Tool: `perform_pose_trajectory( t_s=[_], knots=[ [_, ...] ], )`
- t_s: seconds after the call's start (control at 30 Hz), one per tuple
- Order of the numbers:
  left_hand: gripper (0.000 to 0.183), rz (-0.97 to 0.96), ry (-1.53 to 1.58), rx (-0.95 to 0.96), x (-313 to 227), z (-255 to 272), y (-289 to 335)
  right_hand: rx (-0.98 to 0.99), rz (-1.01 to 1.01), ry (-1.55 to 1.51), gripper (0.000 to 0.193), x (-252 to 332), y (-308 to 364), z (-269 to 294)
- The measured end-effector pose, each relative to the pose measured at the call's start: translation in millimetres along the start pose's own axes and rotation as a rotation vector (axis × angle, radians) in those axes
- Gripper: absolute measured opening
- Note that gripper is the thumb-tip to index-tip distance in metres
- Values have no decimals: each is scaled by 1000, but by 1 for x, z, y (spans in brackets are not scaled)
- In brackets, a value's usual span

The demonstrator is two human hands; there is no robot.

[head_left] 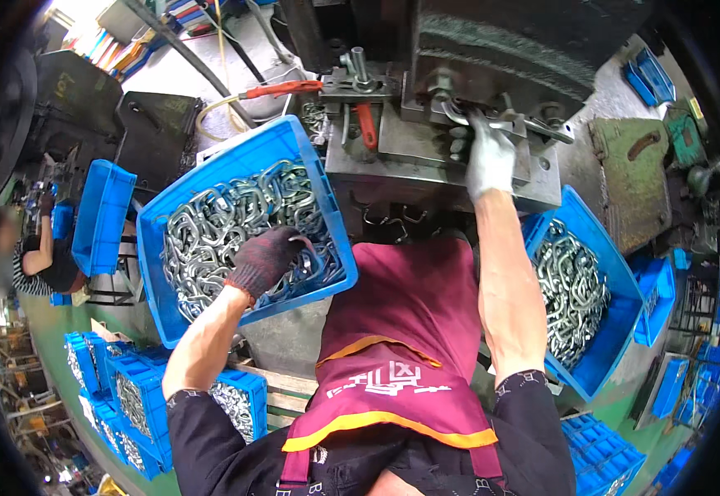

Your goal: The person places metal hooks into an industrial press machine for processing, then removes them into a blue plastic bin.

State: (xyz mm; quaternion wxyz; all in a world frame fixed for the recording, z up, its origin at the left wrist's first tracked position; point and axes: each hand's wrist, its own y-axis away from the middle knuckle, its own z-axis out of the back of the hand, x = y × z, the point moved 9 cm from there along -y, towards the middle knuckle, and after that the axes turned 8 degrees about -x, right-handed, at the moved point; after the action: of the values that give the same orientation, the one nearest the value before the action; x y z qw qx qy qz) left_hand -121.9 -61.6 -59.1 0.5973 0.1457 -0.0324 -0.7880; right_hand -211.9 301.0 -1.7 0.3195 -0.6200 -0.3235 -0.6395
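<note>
My left hand [267, 260], in a dark knitted glove, is over a blue bin [151, 248] heaped with bent metal hooks [203, 219]. Its fingers are closed on one curved metal hook [308, 248] near the bin's right side. My right hand [490, 157], in a white glove, reaches up to the die of a press [517, 58]. There its fingers pinch a bent metal hook [454, 113] just below the dark upper block. The fingertips are partly hidden against the die.
Another blue bin [595, 215] of bent hooks stands by my right forearm. A red-handled tool [281, 88] and a red handle [366, 126] lie at the die's left. Stacked blue crates [141, 397] fill the lower left. A co-worker [41, 260] works at far left.
</note>
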Motion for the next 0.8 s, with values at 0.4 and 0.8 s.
perform_pose_trajectory(
  t_s=[0.4, 0.8],
  knots=[
    [22, 200, 556, -721, 29, 77, 45, 518, 172, 86, 19, 21, 133, -36],
    [32, -241, 111, -543, -52, 91, 51, 838, -664, -266, 16, -57, 211, -130]
  ],
)
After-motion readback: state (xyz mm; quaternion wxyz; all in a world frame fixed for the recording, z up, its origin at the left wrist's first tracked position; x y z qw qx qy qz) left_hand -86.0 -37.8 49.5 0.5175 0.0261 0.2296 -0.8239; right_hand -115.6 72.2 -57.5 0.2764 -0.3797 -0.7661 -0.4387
